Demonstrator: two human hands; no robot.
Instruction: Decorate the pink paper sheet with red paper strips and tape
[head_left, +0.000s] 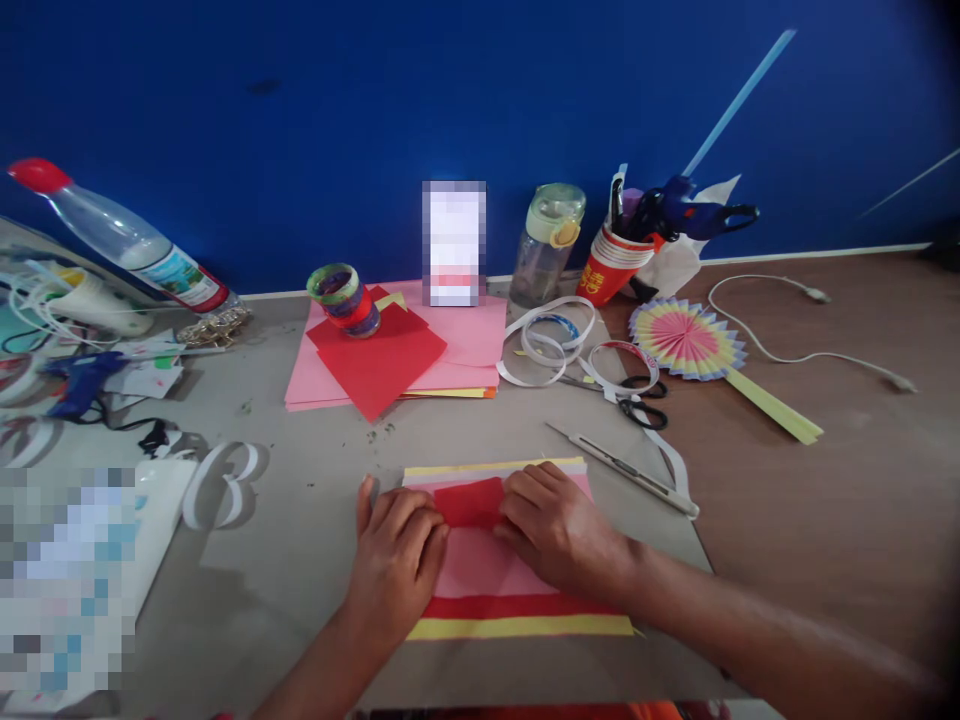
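Note:
In front of me lies a layered sheet of coloured paper (pixel 491 562), pink in the middle with red and yellow bands at its near edge and yellow along the far edge. On its upper half is a smaller piece of red paper (pixel 469 502). My left hand (pixel 401 545) grips the left end of this red piece, little finger raised and the other fingers curled. At the right end my right hand (pixel 559 530) has its fingers bent and closed on the red piece. The fingertips partly hide its ends.
Beyond the hands are a utility knife (pixel 630 472), scissors (pixel 643 402) and white tape loops (pixel 547 340). A pleated paper fan (pixel 688 338) lies right. Pink sheets (pixel 469 345), red squares (pixel 379 360) and a clear bottle (pixel 544 245) stand behind. A glue gun (pixel 82 380) is left.

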